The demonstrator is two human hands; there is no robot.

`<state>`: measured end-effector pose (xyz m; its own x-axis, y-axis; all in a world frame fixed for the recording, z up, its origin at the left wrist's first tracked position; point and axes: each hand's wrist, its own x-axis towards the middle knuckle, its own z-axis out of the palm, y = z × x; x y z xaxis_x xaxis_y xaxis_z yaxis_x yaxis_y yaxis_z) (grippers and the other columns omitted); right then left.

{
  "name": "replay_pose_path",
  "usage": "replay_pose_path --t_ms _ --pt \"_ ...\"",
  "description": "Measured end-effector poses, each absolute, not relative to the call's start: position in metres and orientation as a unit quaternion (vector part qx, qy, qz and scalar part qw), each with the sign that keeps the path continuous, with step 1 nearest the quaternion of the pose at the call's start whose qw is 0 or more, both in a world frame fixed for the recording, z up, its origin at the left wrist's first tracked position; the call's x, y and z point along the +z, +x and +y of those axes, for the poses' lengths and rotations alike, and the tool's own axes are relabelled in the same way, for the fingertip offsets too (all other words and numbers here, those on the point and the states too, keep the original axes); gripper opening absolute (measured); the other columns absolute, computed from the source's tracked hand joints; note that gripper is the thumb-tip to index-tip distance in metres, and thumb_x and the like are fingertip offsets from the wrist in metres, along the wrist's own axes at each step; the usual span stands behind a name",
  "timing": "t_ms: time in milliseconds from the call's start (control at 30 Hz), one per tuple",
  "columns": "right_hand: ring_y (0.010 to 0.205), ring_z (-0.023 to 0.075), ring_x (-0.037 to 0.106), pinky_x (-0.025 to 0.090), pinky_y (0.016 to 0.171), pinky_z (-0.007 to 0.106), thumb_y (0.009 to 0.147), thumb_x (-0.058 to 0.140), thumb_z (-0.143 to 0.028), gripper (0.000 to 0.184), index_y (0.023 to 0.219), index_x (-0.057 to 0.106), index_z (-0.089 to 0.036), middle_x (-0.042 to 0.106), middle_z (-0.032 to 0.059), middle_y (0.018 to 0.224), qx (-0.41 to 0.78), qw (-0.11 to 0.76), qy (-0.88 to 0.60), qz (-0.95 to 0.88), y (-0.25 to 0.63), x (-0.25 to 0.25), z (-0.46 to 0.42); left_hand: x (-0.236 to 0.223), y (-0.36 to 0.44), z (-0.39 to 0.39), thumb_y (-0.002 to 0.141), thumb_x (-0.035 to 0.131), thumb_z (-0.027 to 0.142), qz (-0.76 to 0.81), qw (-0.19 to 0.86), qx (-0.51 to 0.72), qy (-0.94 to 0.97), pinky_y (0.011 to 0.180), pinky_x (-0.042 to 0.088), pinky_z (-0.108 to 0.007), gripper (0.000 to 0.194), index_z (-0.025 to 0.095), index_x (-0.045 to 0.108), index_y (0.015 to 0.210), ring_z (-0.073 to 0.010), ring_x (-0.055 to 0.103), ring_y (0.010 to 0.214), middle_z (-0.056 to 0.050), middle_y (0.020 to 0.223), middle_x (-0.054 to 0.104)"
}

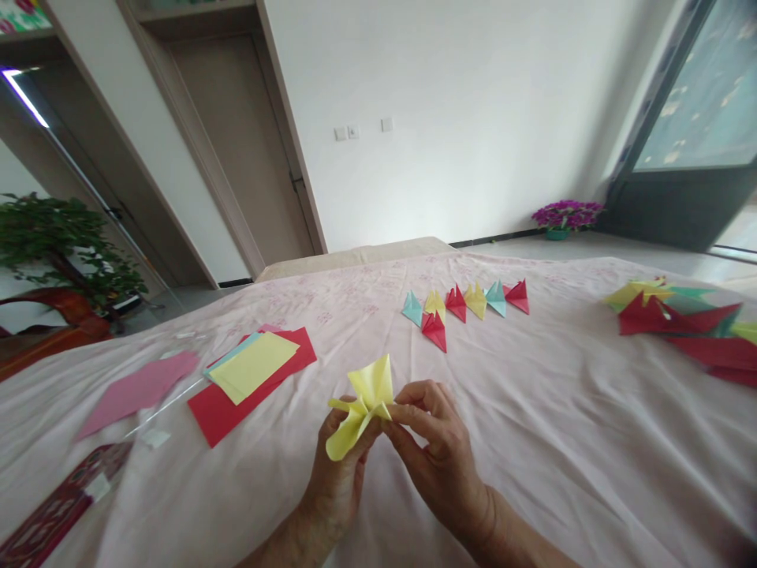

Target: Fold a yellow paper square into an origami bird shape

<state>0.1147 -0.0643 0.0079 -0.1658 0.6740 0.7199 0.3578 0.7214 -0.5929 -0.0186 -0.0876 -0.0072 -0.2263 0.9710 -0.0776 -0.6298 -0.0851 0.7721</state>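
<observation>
A partly folded piece of yellow paper (372, 383) is held up over the cloth, its flaps spread apart. My left hand (338, 465) grips it from below and the left, fingers closed on it. On the right side, my right hand (434, 442) pinches the paper's edge between thumb and forefinger. Beyond the hands stands a short row of folded paper pieces in blue, yellow and red, with one red folded piece (434, 330) in front of the row. To the left lies a yellow sheet (254, 367) on top of red sheets (221, 414).
A pink sheet (139, 390) and a dark red patterned object (62, 497) lie at the left. More folded paper pieces (656, 315) are heaped at the far right. The pale cloth (561, 442) is wrinkled. A wooden chair (53, 323) stands beyond the left edge.
</observation>
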Motion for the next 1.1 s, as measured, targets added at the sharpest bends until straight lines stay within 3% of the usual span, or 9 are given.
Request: replay_pose_path --t_ms 167,400,900,1100 --pt "0.088 0.0202 0.057 0.048 0.072 0.034 0.087 0.063 -0.018 0.019 0.097 0.071 -0.031 0.062 0.0045 0.097 0.219 0.561 -0.327 -0.728 0.112 0.0071 -0.0641 -0.0082 -0.0191 -0.0885 0.067 0.081 0.012 0.353 0.563 0.699 0.264 0.079 0.054 -0.026 0.027 0.019 0.066 0.089 -0.0147 0.067 0.083 0.001 0.082 0.069" --pt "0.084 0.0202 0.06 0.05 0.074 0.035 0.087 0.064 -0.024 0.009 0.09 0.071 -0.028 0.065 0.0041 0.087 0.299 0.574 -0.338 -0.683 0.1088 -0.0001 -0.0609 -0.0039 -0.0158 -0.0879 0.066 0.082 0.022 0.407 0.531 0.691 0.275 0.077 0.056 -0.031 0.027 0.014 0.071 0.089 -0.0204 0.068 0.085 -0.005 0.088 0.072" --pt "0.074 0.0184 0.058 0.047 0.067 0.032 0.083 0.066 -0.019 0.006 0.084 0.062 -0.023 0.063 0.0007 0.079 0.256 0.569 -0.393 -0.676 0.1066 0.001 -0.061 -0.008 -0.0156 -0.0881 0.073 0.078 0.025 0.424 0.531 0.669 0.302 0.08 0.054 -0.033 0.03 0.017 0.069 0.1 -0.0202 0.064 0.092 -0.006 0.099 0.069" --pt "0.076 0.0181 0.059 0.047 0.068 0.031 0.087 0.062 -0.025 0.003 0.086 0.065 -0.023 0.066 0.0013 0.081 0.272 0.56 -0.377 -0.686 0.1075 0.0029 -0.0606 -0.0066 -0.017 -0.0871 0.071 0.079 0.029 0.442 0.521 0.661 0.31 0.075 0.054 -0.029 0.031 0.017 0.07 0.098 -0.0206 0.063 0.092 -0.008 0.101 0.069"
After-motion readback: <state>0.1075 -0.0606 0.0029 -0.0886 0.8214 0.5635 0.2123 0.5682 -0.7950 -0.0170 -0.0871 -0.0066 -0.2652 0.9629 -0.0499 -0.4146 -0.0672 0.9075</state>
